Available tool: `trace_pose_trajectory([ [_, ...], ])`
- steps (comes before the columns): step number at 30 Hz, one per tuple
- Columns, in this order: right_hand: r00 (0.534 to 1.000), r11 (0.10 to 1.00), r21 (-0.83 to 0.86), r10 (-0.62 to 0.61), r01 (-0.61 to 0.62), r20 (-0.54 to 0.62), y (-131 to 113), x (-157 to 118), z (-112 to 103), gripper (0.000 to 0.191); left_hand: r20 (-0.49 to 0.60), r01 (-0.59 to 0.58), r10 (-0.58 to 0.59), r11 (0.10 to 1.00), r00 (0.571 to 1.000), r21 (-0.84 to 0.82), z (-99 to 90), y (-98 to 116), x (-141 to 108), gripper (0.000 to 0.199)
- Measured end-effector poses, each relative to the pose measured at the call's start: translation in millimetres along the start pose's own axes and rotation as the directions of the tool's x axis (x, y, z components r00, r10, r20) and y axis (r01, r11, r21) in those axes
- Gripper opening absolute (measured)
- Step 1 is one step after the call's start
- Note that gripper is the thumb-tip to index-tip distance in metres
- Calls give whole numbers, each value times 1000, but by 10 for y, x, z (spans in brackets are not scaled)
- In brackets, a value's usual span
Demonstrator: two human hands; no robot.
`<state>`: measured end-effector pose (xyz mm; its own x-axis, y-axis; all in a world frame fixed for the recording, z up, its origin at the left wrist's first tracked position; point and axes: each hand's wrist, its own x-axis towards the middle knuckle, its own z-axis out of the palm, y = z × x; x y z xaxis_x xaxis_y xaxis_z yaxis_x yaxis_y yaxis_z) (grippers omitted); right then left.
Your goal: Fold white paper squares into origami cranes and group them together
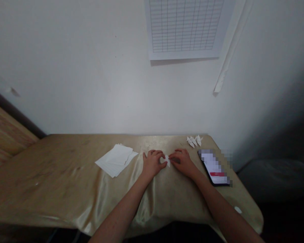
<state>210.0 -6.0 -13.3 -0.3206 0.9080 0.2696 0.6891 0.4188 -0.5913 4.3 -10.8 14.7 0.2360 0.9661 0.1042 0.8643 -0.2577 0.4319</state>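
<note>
A small folded piece of white paper (168, 161) lies between my two hands near the middle of the table. My left hand (154, 163) curls round its left side, thumb and fingertips pinching its edge. From the right, the fingertips of my right hand (182, 162) close on the other edge of the same paper. Left of my hands is a loose stack of white paper sheets (115, 160). Several small folded white paper shapes (194, 141) sit at the back right of the table.
A phone (214, 168) with a lit screen lies right of my right forearm. The table (53, 175) has a wrinkled gold cloth and meets a white wall, where a printed grid sheet (183, 28) hangs. A small white piece (237, 210) rests near the right front edge.
</note>
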Motion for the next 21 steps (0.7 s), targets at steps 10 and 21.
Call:
trace_pose_trajectory([
  [10, 1000, 1000, -16, 24, -24, 3, 35, 18, 26, 30, 3, -16, 16, 999, 1000, 36, 40, 83, -61, 47],
  [21, 1000, 999, -36, 10, -10, 0, 55, 18, 11, 28, -15, -9, 9, 1000, 1000, -21, 106, -57, 8, 30],
])
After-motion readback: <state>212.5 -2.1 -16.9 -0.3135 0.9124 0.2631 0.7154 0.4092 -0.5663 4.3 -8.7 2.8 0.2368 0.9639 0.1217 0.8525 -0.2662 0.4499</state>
